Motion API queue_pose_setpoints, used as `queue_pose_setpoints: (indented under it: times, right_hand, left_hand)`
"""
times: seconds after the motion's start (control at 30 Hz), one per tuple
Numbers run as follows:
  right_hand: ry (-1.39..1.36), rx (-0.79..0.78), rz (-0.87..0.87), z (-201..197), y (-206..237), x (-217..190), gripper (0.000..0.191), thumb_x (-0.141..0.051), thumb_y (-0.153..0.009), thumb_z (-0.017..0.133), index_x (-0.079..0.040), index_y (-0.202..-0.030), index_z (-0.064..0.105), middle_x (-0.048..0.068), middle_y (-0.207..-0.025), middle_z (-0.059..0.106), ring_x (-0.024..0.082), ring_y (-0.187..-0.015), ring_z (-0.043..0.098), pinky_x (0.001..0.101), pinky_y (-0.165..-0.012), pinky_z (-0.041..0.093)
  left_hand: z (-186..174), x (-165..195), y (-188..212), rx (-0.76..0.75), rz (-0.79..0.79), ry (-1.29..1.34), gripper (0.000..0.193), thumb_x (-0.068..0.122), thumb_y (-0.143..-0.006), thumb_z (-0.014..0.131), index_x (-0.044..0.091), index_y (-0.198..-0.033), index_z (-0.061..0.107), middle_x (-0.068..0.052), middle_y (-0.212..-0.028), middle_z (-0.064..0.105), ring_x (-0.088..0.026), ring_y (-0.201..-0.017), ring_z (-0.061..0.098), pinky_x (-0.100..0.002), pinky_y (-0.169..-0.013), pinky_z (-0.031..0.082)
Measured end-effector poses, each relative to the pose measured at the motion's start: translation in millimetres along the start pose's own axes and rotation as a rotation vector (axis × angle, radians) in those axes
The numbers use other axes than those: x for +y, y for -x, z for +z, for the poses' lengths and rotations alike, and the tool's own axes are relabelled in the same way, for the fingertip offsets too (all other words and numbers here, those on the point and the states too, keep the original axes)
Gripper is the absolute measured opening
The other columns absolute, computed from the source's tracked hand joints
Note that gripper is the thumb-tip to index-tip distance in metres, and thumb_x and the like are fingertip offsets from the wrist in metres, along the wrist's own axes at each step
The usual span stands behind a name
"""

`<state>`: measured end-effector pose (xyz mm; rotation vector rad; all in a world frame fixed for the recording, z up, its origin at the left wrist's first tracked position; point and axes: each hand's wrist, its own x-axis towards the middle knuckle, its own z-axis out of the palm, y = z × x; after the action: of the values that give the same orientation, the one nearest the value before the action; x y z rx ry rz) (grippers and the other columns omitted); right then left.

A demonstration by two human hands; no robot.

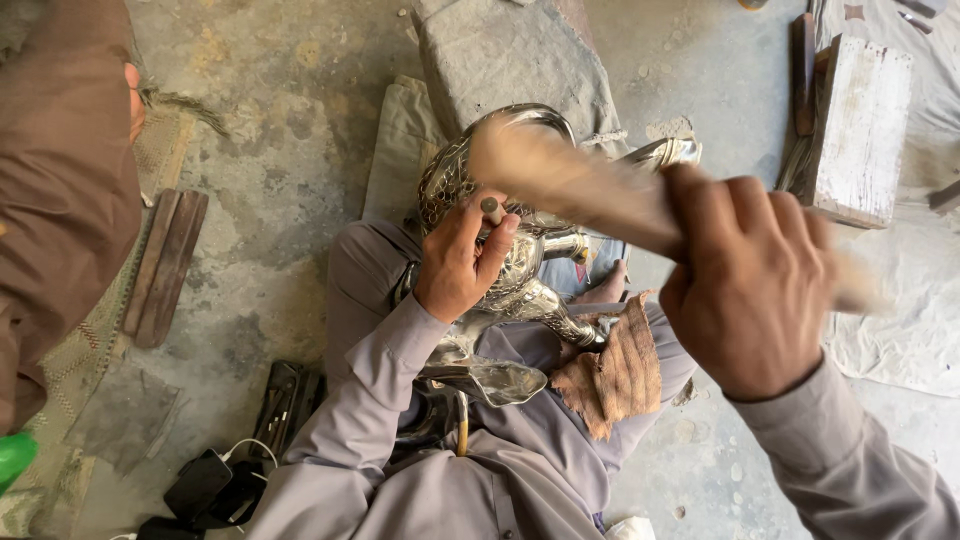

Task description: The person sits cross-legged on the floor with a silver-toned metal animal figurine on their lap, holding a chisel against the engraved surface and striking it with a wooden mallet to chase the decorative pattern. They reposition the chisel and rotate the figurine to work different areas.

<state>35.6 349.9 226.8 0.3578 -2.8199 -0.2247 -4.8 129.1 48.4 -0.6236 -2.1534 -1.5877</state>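
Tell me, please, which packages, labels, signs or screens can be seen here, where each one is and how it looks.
No package, label or sign shows.
Dark phone-like device: on the floor at lower left, flat and black with a white cable; whether its screen faces up cannot be told.

No packages, labels or signs show anywhere in this view. The nearest thing to a screen is a small black device (197, 483) lying on the concrete floor (290, 170) at the lower left, flat and rectangular with rounded corners; its face is dark, so whether it is a screen at all cannot be told (a thin white cable (247, 446) loops away from it toward the dark tool case (285, 405) just beside it).
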Motion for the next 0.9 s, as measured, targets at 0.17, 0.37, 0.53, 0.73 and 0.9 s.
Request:
queue_pose_setpoints:
  times: [0.17,0.37,0.53,0.73,0.9]
  right_hand:
    - [0.099,0.085,-0.049,-5,1,-4,0.031,-0.005,-0.097,0.07,-0.017,-0.126,0.071,0.003,-0.092,0.068,0.018,-0.075,0.059,0.0359,-0.076,0.043]
    - [0.13,0.084,-0.043,-8,3,-11,0.038,-0.005,-0.088,0.07,-0.019,-0.123,0.073,0.001,-0.093,0.068,0.019,-0.08,0.061,0.0361,-0.079,0.043]
    - [0.081,0.086,-0.019,-2,6,-9,0.042,-0.006,-0.087,0.07,-0.02,-0.126,0.072,0.002,-0.095,0.068,0.021,-0.083,0.063,0.0373,-0.081,0.045]
    - [-0.061,0.026,0.043,11,12,-2,0.042,-0.003,-0.093,0.068,-0.018,-0.132,0.069,0.004,-0.096,0.069,0.021,-0.077,0.061,0.0371,-0.073,0.044]
    - [-0.066,0.068,0.074,42,16,12,0.045,0.002,-0.096,0.065,-0.015,-0.138,0.065,0.008,-0.101,0.069,0.025,-0.079,0.063,0.0407,-0.076,0.048]
  left_hand:
    - [2,-3,2,-0.006,0.012,-0.011,0.02,0.016,-0.108,0.066,0.0,-0.101,0.057,-0.01,-0.09,0.063,-0.022,-0.077,0.066,-0.037,-0.066,0.053]
    - [3,-8,5,-0.015,0.012,-0.026,0.02,0.016,-0.108,0.066,0.0,-0.102,0.056,-0.01,-0.091,0.064,-0.024,-0.079,0.067,-0.038,-0.067,0.053]
    - [2,-7,3,-0.029,0.009,-0.029,0.019,0.017,-0.108,0.067,0.002,-0.103,0.057,-0.01,-0.093,0.064,-0.024,-0.08,0.067,-0.038,-0.068,0.054]
    - [-10,1,-11,-0.026,-0.115,0.177,0.03,0.019,-0.108,0.063,-0.002,-0.128,0.058,-0.006,-0.1,0.07,-0.015,-0.086,0.075,-0.026,-0.06,0.06]
    - [-29,-6,-28,-0.112,-0.049,0.247,0.024,0.02,-0.111,0.064,0.001,-0.123,0.057,-0.007,-0.109,0.064,-0.013,-0.087,0.077,-0.023,-0.063,0.061]
